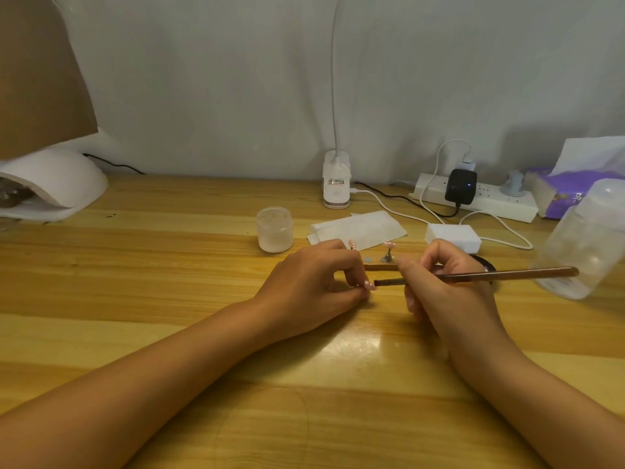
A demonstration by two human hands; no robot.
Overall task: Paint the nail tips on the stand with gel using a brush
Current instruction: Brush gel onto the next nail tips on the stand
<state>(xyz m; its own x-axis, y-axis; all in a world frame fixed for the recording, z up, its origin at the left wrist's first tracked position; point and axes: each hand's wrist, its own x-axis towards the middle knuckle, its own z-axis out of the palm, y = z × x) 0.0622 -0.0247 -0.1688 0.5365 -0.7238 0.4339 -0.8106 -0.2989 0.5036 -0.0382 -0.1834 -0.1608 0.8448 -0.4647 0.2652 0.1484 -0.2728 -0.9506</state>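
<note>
My left hand (318, 282) rests on the wooden table and pinches a pink nail tip (369, 285) on its small holder. My right hand (443, 282) grips a brown brush (500, 275) like a pen, and its dark bristles touch that nail tip. Behind my hands lies the flat wooden stand (380, 266) with a metal peg holding another pink nail tip (389, 245). A third pink tip (352, 244) shows just above my left knuckles. A dark round gel pot (487, 264) sits behind my right hand, mostly hidden.
A frosted jar (274, 229) stands left of a folded white wipe (358, 230). Farther back are a clip lamp (336, 184), a power strip (480, 198) with cables, a white block (452, 235), a clear bottle (585, 242) and tissues (575, 187). A white nail lamp (50, 184) is far left.
</note>
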